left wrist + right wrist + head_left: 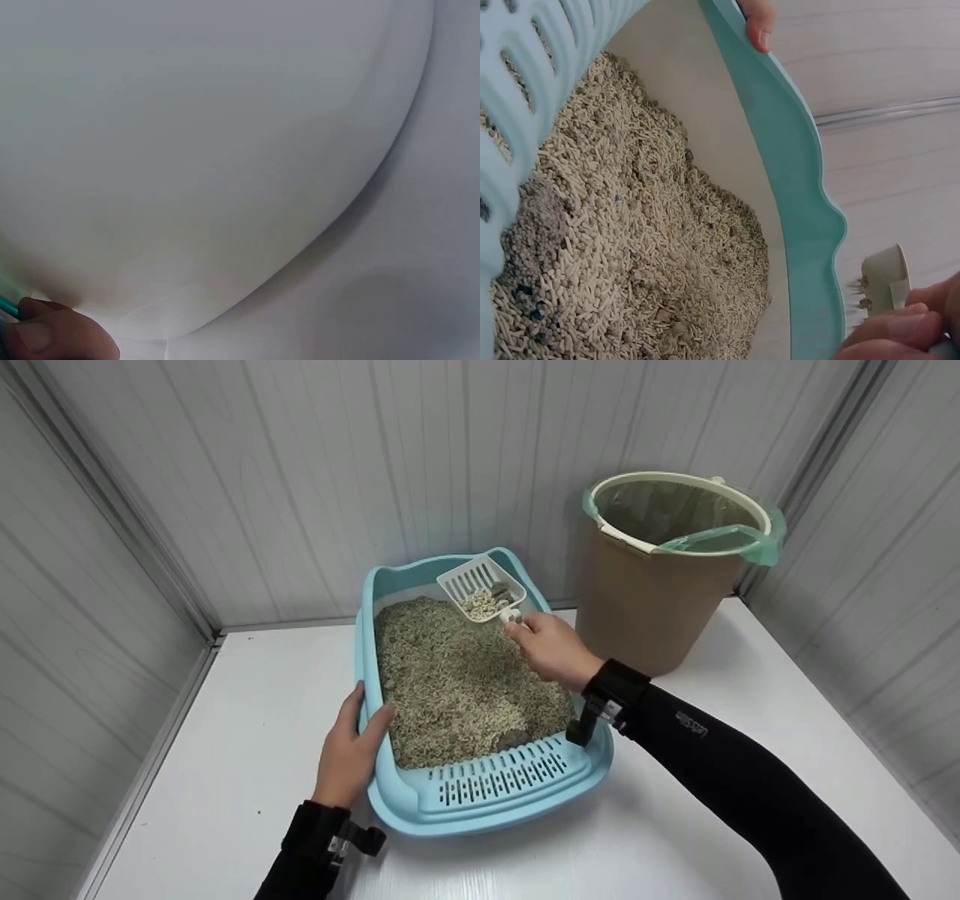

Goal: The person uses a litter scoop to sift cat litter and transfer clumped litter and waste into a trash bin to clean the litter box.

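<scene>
A blue litter box (pixel 491 802) with a slotted front step holds tan pellet litter (pixel 450 682). My left hand (pixel 351 754) grips its left rim, the thumb over the edge and the fingers along the outside wall. In the left wrist view a fingertip (pixel 56 334) shows at the lower left beside the box's pale side. My right hand (pixel 553 649) holds the white litter scoop (pixel 466 579) by its handle above the litter. Pellets and a darker clump (pixel 501 589) lie in the scoop. In the right wrist view, bits hang below the scoop (pixel 886 274), blurred.
A brown bin (pixel 645 600) with a cream rim and a green bag liner stands close to the box's right, at the back. Grey panel walls (pixel 315 472) enclose the white table (pixel 225 750). A greyish clump (pixel 540 225) lies in the litter by the slotted step.
</scene>
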{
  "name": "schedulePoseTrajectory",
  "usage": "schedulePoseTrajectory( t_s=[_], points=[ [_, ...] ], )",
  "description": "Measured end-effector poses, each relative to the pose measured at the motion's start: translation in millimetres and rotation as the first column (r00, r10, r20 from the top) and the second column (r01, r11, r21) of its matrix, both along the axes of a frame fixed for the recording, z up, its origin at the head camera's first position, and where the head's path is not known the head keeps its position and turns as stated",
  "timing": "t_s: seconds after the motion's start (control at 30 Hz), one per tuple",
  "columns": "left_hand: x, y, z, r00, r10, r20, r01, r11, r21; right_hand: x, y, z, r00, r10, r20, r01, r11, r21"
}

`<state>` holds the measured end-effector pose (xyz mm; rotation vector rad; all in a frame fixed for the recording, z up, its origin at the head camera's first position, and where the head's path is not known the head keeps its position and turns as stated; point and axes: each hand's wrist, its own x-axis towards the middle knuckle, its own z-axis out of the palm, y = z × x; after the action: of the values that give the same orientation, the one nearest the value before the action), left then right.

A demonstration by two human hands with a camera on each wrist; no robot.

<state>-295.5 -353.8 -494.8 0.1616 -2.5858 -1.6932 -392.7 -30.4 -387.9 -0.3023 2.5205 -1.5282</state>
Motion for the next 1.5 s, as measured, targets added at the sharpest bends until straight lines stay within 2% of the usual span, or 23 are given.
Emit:
schedulePoseTrajectory(
  t_s=[0.27,0.37,0.7,1.4,1.5],
  points=[
    [-1.1,0,-0.6,1.0,0.004,0.003,-0.004,1.0,-0.001,-2.5,4,2.6,1.0,0.0,-0.023,0.001,0.998,0.06],
    [-0.9,0,-0.6,1.0,0.007,0.005,-0.007,1.0,-0.002,-3.3,6,2.3,1.0,0.0,-0.014,0.001,0.999,0.051],
    [-0.1,-1,-1.0,1.0,-0.001,-0.002,0.001,1.0,0.004,-1.6,9,-0.4,0.999,0.036,-0.031,-0.033,0.993,0.111],
    [-0.9,0,-1.2,1.0,0.004,0.006,-0.004,1.0,0.005,-3.5,21,15.5,0.997,0.07,0.012,-0.07,0.996,0.05],
    [-0.8,0,-1.2,1.0,0.003,0.008,-0.003,1.0,0.004,-3.6,25,20.1,0.995,0.09,0.041,-0.092,0.994,0.05]
  ],
)
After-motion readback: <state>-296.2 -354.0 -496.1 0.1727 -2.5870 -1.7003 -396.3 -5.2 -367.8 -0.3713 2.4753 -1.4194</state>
